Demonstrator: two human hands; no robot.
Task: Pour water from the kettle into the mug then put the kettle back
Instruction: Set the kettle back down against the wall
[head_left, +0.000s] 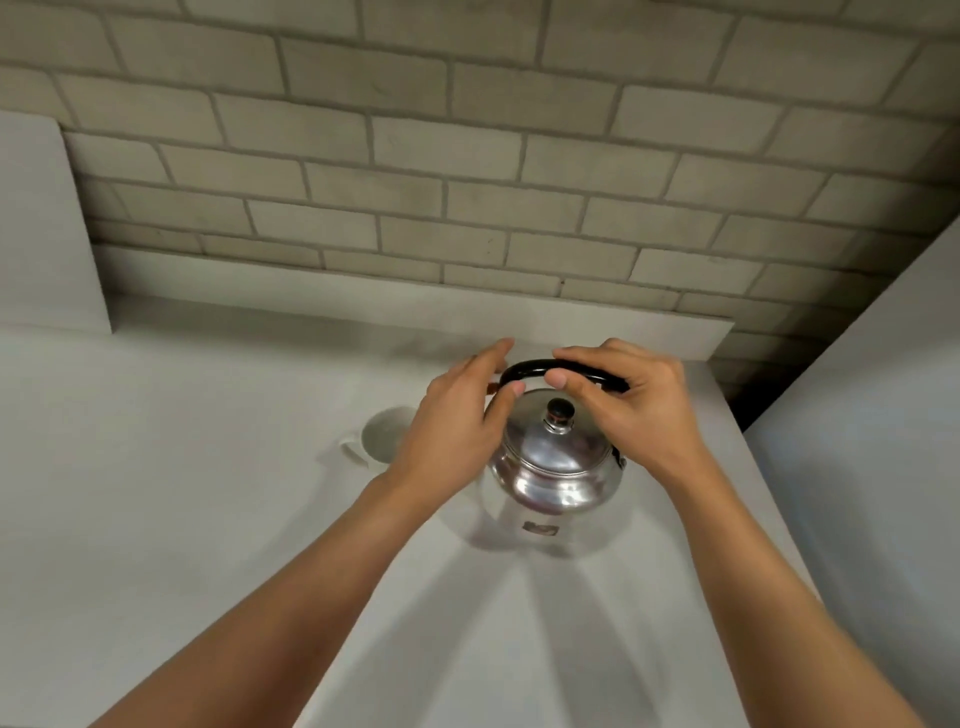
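A shiny steel kettle (553, 467) with a domed lid and a black arched handle stands on the white counter (182, 519). My right hand (618, 405) curls over the handle's right half, thumb under it and fingers above. My left hand (457, 421) is at the handle's left end, thumb on the handle and fingers stretched out behind it. A white mug (379, 434) stands just left of the kettle, partly hidden behind my left hand, its handle pointing left. Whether it holds water I cannot tell.
A pale brick wall (467, 182) rises behind the counter above a low white ledge. A white panel (41, 223) stands at the far left. A tall white surface (883, 441) borders the counter on the right, with a dark gap at the corner.
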